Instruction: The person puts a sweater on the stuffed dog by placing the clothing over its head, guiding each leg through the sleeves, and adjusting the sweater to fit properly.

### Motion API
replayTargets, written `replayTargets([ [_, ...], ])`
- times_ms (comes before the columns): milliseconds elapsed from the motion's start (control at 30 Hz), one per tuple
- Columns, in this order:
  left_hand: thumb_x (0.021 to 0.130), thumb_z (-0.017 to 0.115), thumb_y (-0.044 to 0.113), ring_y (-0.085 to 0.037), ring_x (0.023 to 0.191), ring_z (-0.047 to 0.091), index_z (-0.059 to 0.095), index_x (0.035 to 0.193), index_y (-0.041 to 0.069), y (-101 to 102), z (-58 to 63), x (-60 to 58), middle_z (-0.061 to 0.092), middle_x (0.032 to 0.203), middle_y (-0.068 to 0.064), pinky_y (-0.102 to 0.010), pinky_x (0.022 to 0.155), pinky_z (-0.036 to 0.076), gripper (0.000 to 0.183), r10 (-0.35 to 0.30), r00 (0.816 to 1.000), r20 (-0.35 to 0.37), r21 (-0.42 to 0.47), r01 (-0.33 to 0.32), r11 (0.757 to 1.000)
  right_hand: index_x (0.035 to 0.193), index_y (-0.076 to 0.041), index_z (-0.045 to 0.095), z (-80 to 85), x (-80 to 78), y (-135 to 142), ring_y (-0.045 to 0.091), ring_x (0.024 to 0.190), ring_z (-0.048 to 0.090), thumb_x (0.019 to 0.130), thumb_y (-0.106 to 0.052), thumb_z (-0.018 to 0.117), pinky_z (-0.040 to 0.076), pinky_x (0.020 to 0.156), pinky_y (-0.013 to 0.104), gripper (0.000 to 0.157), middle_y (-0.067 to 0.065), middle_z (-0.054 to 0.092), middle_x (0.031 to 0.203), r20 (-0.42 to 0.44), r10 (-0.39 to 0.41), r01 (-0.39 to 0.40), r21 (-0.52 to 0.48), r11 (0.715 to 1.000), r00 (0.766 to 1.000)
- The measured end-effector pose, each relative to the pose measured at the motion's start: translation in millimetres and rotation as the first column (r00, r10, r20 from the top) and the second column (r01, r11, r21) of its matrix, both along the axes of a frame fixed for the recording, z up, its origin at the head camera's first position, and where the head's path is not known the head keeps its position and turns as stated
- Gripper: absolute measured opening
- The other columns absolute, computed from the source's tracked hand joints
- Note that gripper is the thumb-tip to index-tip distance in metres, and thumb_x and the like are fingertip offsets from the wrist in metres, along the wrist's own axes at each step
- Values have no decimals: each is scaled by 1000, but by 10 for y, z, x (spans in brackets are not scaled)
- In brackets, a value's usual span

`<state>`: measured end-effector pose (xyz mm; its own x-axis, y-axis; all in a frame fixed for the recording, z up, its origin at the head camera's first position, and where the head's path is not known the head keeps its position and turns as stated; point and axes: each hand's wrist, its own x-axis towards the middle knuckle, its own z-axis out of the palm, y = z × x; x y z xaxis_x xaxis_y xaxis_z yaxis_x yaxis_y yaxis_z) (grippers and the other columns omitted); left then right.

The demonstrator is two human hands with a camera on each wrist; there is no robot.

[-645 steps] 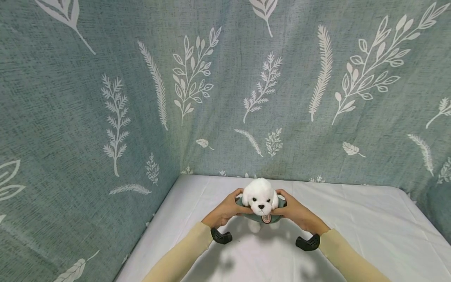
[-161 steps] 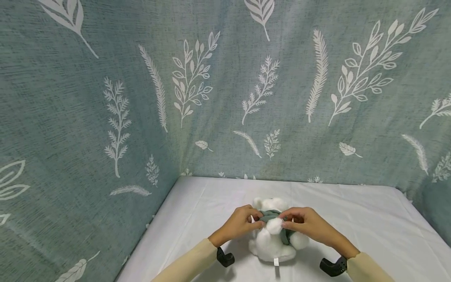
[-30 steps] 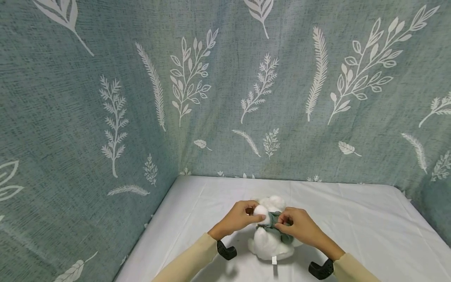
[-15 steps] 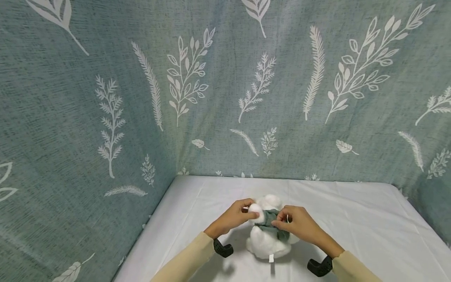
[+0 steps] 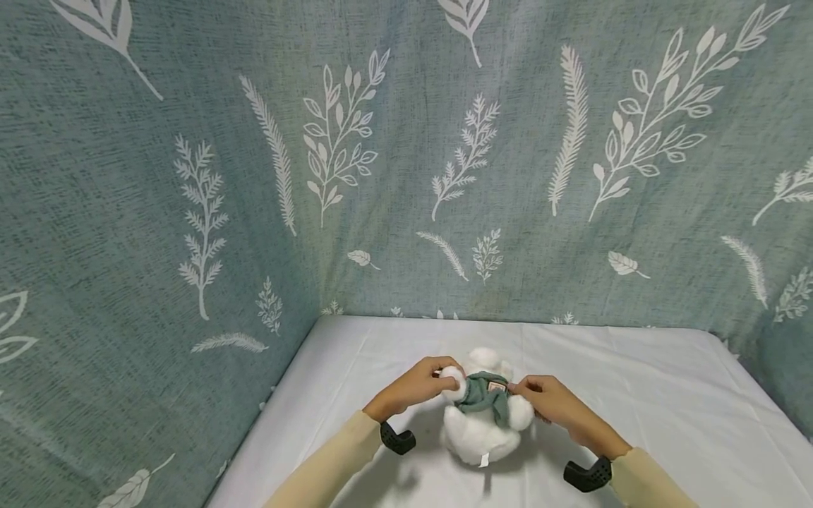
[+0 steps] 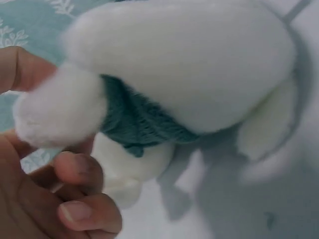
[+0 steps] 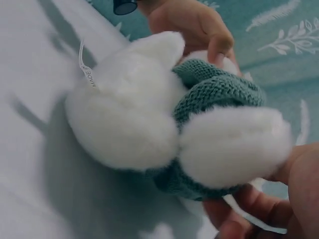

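Note:
A white plush dog [image 5: 479, 434] lies belly up on the sheet, its head away from me. It wears a green knitted garment [image 5: 485, 395] with a small patch on the chest. My left hand [image 5: 422, 384] pinches one front leg [image 6: 62, 107] between thumb and fingers. On the other side, my right hand [image 5: 555, 402] has its fingertips on the garment's edge beside the patch. In the right wrist view the other front leg [image 7: 234, 147] partly covers that hand's thumb, with its fingers [image 7: 224, 214] curled under the knit. The dog's face is hidden.
A white sheet [image 5: 635, 395] covers the table. Green leaf-printed curtains [image 5: 406, 176] stand close behind and at the left. A small white label [image 5: 485, 460] sticks out from the dog's rear. Black devices [image 5: 587, 474] sit on both wrists.
The dog has turned from facing me to lying belly up. Lately the left hand drew its leg leftward, and the right hand shifted right across the garment, uncovering the patch and the other front leg.

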<state>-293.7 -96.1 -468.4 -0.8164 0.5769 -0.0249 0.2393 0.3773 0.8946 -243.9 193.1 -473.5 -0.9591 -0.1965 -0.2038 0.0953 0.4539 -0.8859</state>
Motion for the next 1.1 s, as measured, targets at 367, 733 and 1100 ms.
replayTargets([
  [367, 97, 70, 45, -20, 82, 58, 67, 102, 15, 24, -28, 10, 62, 119, 0, -44, 69, 52, 30, 130, 991, 38, -65, -127, 990, 79, -17, 67, -103, -46, -13, 9, 57, 44, 98, -61, 59, 39, 54, 25, 49, -4, 51, 64, 200, 74, -43, -156, 987, 977],
  [733, 92, 68, 58, -15, 49, 42, 45, 58, 25, -34, 41, 43, 38, 52, 5, -29, 49, 31, 52, 139, 978, 153, -141, -118, 983, 73, -20, 59, -170, -104, -95, 9, 56, 42, 92, -69, 62, 39, 54, 26, 53, -4, 47, 62, 277, 59, 3, -222, 975, 959],
  [1100, 93, 74, 39, -11, 54, 28, 49, 64, 21, -20, 38, 38, 28, 60, 7, -28, 56, 35, 42, 103, 975, 196, -27, -99, 995, 71, -18, 60, -109, -139, -141, 7, 55, 44, 96, -52, 66, 41, 55, 24, 43, -5, 49, 59, 241, 84, -16, -272, 962, 967],
])
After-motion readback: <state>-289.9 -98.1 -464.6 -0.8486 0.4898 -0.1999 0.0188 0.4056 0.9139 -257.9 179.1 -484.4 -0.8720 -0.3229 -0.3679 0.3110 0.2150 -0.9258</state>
